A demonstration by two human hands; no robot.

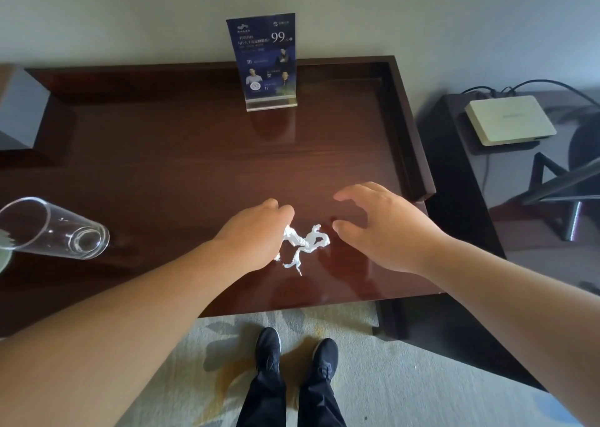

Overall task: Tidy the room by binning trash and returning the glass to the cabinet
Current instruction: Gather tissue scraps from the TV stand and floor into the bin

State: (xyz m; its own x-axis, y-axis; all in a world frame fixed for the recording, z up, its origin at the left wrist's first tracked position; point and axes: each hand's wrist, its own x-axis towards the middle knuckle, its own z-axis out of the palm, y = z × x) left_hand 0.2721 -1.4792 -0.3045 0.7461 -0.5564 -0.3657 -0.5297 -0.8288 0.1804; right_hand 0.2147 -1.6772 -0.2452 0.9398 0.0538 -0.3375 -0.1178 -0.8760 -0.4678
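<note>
a blue advert card in a clear stand (264, 60) stands upright at the far edge of the dark wooden desk (162, 154). a grey block (19, 111) sits at its left edge. off the right edge, a pale flat box (509, 120) lies on a low dark cabinet (448, 167).

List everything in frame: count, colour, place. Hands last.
table: 1, dark red-brown, centre
crumpled paper: 1, white, table front, between the hands
glass: 1, clear, table's left side
sign stand: 1, blue card in clear base, table back
box: 1, cream, on dark side unit at right, cables behind
grey block: 1, far left
carpet: 1, pale patterned, floor
shoes: 2, black, on carpet
left hand: 1, fingers curled on paper's left end
right hand: 1, open, just right of paper
</note>
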